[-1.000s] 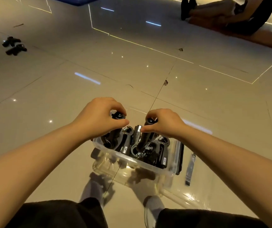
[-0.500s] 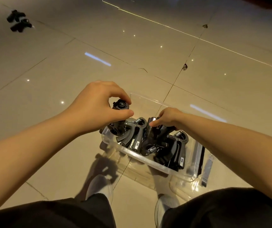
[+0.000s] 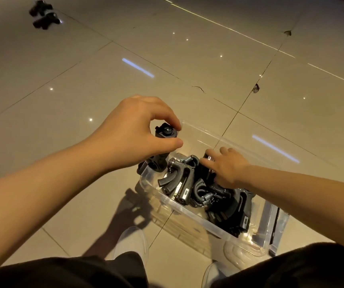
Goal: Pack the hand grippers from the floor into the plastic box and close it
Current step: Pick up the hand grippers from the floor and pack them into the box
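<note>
Grippers (image 3: 43, 15) far-left on floor (image 3: 208, 59), beyond box (image 3: 189, 215)

The clear plastic box (image 3: 189, 213) is open at the top, but its near half is crowded with black hand grippers (image 3: 187, 183) piled against one another, springs and handles sticking up. The far half of the box shows bare clear wall, so room lies there. The left hand (image 3: 133, 134) holds one gripper (image 3: 162, 142) upright over the box's left corner, blocking that side; the right hand (image 3: 227, 165) lies across the middle of the pile. Two more grippers (image 3: 43, 15) lie well apart on the tiled floor (image 3: 83, 80), with open floor around them.
</note>
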{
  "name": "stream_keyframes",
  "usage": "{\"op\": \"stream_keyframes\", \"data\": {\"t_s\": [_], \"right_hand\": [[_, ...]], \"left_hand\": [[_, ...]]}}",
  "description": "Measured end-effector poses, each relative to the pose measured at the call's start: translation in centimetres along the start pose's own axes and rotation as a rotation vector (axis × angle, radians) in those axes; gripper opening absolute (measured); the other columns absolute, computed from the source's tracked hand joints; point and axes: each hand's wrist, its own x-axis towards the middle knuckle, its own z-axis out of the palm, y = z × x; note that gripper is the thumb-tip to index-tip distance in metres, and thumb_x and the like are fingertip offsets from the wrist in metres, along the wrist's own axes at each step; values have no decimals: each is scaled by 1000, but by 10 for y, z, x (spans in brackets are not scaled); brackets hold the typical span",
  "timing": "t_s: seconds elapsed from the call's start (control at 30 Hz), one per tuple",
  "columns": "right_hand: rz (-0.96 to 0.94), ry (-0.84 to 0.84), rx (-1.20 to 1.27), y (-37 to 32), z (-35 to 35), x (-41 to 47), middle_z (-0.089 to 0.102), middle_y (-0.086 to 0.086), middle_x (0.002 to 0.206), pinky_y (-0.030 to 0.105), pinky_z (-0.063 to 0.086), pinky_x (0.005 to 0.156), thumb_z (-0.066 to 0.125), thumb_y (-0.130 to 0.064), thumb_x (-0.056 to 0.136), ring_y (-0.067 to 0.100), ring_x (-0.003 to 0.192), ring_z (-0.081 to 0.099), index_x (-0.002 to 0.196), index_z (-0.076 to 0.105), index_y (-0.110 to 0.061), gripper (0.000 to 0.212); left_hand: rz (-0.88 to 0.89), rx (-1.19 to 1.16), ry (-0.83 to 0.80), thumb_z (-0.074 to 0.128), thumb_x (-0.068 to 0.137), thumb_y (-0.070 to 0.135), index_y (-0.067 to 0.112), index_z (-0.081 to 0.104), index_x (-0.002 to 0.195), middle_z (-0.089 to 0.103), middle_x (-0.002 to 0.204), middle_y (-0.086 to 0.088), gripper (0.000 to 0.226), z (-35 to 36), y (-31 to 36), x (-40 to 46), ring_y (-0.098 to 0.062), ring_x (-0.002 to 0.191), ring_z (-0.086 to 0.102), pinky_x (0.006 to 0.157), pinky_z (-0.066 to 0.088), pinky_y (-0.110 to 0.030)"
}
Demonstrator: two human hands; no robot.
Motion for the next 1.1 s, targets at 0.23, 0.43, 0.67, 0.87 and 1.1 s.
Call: {"op": "stream_keyframes", "data": {"t_s": [0.23,0.43,0.67,0.87,1.1], "right_hand": [[-173,-77,-260,-1,6,7,7,12,155,48,29,108,48,-22,96,49,136,14,146,14,-29,61],[-203,-96,-288,-1,6,3,12,13,153,44,35,102,49,-19,96,46,130,26,146,14,-28,62],[-169,46,-120,11,-13,-26,1,7,157,42,40,100,49,-18,95,36,124,37,146,9,-31,66],[-31,377,691,-1,-81,-82,34,-2,146,22,47,86,55,-40,92,10,108,53,139,36,-30,52],[-250,439,1499,-15,-132,-134,52,-8,131,30,48,98,68,-30,76,13,116,56,122,51,-33,49]], "left_hand": [[3,-9,-4,61,69,51,42,64,86,58,98,25,20,1,1,5,-2,101,52,89,40,-20],[-53,-71,8,68,73,45,36,67,88,62,92,17,18,6,1,4,1,91,55,75,44,-17],[-91,-152,99,68,74,44,35,66,87,59,81,26,16,3,15,1,15,79,52,63,38,-1],[-31,-196,261,71,75,40,31,66,95,57,86,25,22,-7,37,-8,7,80,53,66,39,-9],[321,-151,268,65,79,42,16,68,102,64,96,7,34,-15,58,-36,-10,93,60,81,53,-39]]}}
